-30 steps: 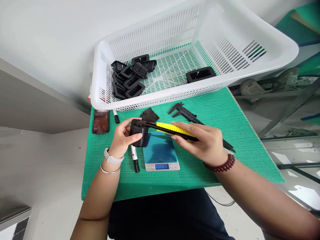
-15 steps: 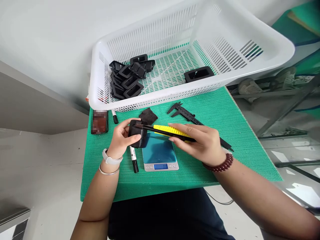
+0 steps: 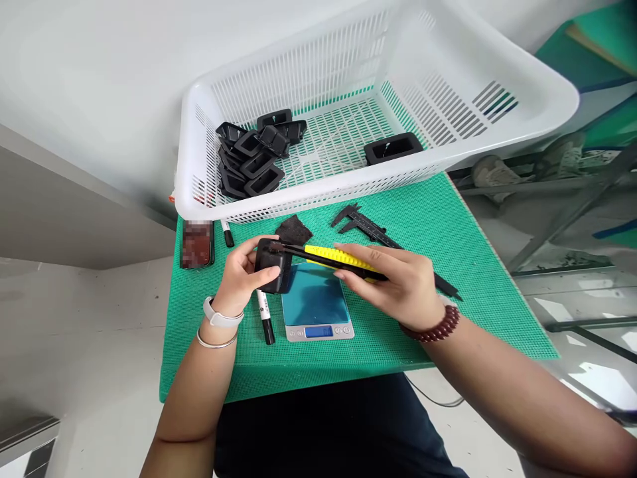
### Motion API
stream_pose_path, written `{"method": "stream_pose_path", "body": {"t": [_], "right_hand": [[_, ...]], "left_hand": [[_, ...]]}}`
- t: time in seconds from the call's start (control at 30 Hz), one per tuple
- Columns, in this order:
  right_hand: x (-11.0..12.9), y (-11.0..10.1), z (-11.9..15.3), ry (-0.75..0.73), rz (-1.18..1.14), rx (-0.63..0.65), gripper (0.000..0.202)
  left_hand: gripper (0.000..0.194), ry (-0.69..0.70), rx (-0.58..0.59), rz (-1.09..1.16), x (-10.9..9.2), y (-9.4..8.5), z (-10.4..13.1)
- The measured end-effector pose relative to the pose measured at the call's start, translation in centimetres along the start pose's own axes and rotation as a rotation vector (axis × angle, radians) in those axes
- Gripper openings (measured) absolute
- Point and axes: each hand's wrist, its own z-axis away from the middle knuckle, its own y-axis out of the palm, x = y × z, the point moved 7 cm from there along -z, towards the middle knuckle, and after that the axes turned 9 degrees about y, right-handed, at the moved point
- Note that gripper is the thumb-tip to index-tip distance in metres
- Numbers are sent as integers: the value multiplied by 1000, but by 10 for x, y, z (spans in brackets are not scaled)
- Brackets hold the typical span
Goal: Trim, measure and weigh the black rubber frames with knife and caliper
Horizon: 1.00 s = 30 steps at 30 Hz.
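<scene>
My left hand (image 3: 245, 271) grips a black plastic part (image 3: 273, 273), a small hollow piece with a flanged rim, thumb across its face. In my right hand (image 3: 393, 275) is a yellow and black utility knife (image 3: 323, 253), held nearly level. Its thin tip meets the upper part of the black piece; whether it cuts in cannot be made out. Below both hands lies a small digital scale (image 3: 318, 302) with a blue platform. A white marker with a black cap (image 3: 267, 322) rests left of the scale, partly under the black piece.
Behind the hands stands a large white basket (image 3: 318, 189) holding several black parts (image 3: 261, 166). Black calipers (image 3: 371, 226) and a dark scrap (image 3: 294, 230) lie on the green mat (image 3: 398, 348). A phone-like object (image 3: 198, 249) and another marker (image 3: 227, 234) sit at the left.
The knife tip has shifted very slightly along the top of the black part. Both hands keep their grips; the whole view has moved a little.
</scene>
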Motion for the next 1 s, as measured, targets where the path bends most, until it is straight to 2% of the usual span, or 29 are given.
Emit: {"method": "stream_pose_path", "body": {"t": [0.43, 0.57, 1.0], "right_hand": [[1, 2, 1, -1, 0, 7, 31], [-1, -1, 1, 25, 20, -25, 31], [2, 0, -1, -32, 2, 12, 34]], "left_hand": [[55, 3, -1, -5, -1, 1, -1], [55, 0, -4, -6, 0, 1, -1], [52, -1, -14, 27, -1, 1, -2]]}}
